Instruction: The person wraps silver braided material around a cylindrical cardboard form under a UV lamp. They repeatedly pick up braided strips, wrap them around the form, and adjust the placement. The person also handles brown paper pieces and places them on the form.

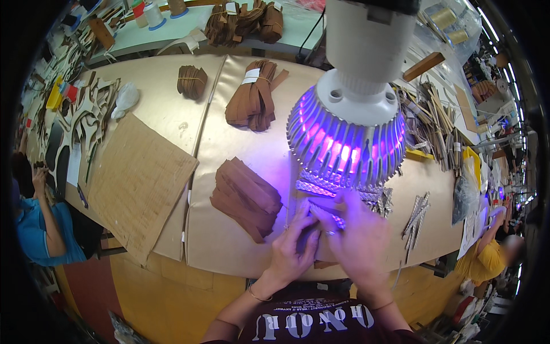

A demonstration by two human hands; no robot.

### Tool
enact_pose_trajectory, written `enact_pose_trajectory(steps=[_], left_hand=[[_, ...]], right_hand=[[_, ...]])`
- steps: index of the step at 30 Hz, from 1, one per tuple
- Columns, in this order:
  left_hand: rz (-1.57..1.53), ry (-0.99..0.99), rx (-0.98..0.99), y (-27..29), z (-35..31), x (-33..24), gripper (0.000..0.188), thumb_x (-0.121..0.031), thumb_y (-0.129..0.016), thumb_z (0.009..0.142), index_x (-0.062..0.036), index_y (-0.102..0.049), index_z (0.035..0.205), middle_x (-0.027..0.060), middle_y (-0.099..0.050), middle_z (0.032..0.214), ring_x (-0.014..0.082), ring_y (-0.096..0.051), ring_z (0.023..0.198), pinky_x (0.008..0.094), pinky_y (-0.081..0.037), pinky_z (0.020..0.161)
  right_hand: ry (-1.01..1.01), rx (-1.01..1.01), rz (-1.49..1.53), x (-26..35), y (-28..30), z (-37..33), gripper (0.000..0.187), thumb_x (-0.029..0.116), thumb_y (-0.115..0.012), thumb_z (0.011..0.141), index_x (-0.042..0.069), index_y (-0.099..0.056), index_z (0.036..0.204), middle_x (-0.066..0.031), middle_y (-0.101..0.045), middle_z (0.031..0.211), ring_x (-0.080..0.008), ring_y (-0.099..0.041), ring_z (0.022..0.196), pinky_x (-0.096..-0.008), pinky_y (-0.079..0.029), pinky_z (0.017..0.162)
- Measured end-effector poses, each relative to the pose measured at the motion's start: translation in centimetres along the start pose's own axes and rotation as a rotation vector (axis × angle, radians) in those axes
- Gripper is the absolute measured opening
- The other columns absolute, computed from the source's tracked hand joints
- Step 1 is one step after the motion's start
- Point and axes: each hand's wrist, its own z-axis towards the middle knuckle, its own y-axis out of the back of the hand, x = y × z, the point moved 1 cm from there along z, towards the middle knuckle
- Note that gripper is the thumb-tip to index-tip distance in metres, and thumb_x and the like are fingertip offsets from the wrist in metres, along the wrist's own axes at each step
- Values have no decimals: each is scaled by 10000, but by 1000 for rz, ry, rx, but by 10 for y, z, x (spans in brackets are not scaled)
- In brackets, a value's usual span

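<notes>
Braided silvery strip (339, 222) lies at the blurred right hand (356, 238), toward the front edge of the counter (213, 249), left hand (294, 247) curled alongside; whether either pinches, I cannot tell.

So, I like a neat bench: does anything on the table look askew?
The board lies askew, its near corner apparently jutting past the edge of the table. One strip pokes sideways out of a banded bundle.

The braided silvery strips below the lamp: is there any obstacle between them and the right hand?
Nothing visible stands between the right hand and the braided silvery strips. The lit lamp appears only to hide part of them from the camera.
</notes>
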Motion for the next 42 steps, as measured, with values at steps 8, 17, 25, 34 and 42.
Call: enact_pose_trajectory(steps=[8,17,25,34,42], left_hand=[[244,-218,54,4,3,1,227,-91,-626,897,-4,-623,1107,292,-527,1321,364,-641,1087,381,-506,908],[299,-222,102,7,6,-3,278,-55,-643,872,-37,-657,1149,309,-527,1307,390,-631,1089,396,-512,896],[359,-254,162,11,10,-8,311,-18,-644,854,-41,-652,1164,314,-519,1311,389,-639,1073,388,-514,895],[404,-252,251,16,12,-10,312,-79,-648,880,-77,-642,1193,308,-483,1356,405,-628,1083,398,-524,882],[426,-179,311,18,12,-15,325,-71,-641,881,-69,-629,1206,314,-465,1370,419,-580,1157,411,-505,925]], right_hand=[[-197,113,76,-45,49,-11,371,386,-721,834,60,-619,690,-76,-540,508,-247,-545,453,-360,-401,456],[-215,44,542,-47,37,-3,304,194,-699,884,-20,-607,690,-8,-437,500,-47,-340,492,-269,-271,448],[-123,-82,490,-43,36,2,313,190,-725,862,-11,-599,658,-11,-431,483,-53,-349,460,-260,-279,420],[-291,-53,465,-69,25,-14,324,219,-723,872,-12,-612,674,-10,-472,491,-54,-367,462,-254,-286,425],[-336,-57,536,-76,14,-24,320,236,-711,884,-13,-623,704,-22,-479,498,-63,-393,466,-264,-308,429]])
